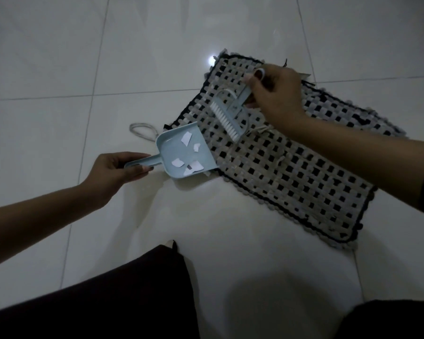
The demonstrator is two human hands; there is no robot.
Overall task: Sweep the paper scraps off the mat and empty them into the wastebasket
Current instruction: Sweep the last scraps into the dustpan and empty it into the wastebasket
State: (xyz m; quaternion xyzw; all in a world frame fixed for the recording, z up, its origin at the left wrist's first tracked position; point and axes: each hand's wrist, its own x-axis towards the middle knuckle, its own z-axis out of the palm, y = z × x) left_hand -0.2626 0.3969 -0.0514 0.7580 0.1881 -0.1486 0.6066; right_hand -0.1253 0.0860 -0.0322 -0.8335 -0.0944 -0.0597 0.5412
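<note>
The left hand [119, 170] grips the dustpan [181, 152] handle; the right hand [275, 96] clamps the brush [227, 113]. Tilting the dustpan could spill its scraps [186, 139] onto the floor [59, 57].

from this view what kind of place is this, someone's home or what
Most likely a room in a home, seen from the floor. Large glossy pale floor tiles cover the ground, a small woven black-and-white mat lies on them, and the person uses a household dustpan and hand brush. No furniture shows.

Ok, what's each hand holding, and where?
Left hand grips the dustpan by its handle; right hand holds the brush by its handle end.
</note>
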